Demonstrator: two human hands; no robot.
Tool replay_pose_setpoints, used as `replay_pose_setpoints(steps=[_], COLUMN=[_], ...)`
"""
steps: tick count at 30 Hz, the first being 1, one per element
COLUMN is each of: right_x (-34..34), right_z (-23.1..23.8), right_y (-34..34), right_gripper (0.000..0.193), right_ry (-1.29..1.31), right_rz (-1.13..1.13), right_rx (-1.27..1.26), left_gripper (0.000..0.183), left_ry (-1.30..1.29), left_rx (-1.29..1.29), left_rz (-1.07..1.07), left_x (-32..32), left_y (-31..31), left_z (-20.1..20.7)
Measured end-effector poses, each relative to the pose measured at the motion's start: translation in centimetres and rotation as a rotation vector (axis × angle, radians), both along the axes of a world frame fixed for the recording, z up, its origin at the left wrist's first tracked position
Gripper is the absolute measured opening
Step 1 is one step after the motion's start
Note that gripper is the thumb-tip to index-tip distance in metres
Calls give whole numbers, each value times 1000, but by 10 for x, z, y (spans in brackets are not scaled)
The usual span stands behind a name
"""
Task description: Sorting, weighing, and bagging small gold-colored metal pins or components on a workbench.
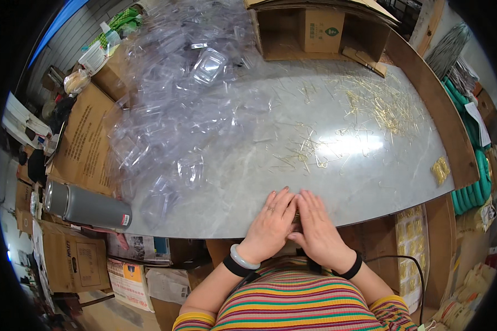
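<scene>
At the near edge of the grey tabletop [232, 187], my left hand [270, 223] and my right hand [318, 229] lean together, fingers pointing away from me and fingertips almost touching. Between the palms a small dark golden thing shows, mostly covered, and I cannot make out what it is. Just beyond my fingers lies a loose group of thin gold wire hooks [309, 153]. More gold hooks [389, 113] are strewn over the far right of the table. A compact bundle of gold hooks [440, 170] rests by the right edge.
Clear plastic clamshell boxes [188, 105] pile up over the table's left side. A grey bottle [91, 205] lies at the left front. An open cardboard box [281, 36] stands at the back, and a cardboard strip [444, 110] borders the right. A black cable [408, 258] hangs below the edge.
</scene>
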State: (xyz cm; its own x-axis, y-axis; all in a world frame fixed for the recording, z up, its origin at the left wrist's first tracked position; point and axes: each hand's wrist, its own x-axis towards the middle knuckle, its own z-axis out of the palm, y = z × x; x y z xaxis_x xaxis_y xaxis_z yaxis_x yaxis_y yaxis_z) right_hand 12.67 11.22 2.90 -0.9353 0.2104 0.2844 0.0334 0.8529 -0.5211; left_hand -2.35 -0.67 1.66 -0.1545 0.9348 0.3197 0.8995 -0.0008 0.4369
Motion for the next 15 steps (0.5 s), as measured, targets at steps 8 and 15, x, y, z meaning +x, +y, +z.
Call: replay_pose_setpoints(steps=[8,15], right_x=[-11,-12], right_z=[11,0], right_y=[31,18], right_gripper=[90,45], right_ry=[-67,105], right_rz=[127,8], right_rx=[12,35], left_gripper=[80,75], left_ry=[-450,-422], left_rx=[40,-48], left_rz=[6,-10], left_x=[-8,-17], left_y=[-9,-25], left_z=[3,18])
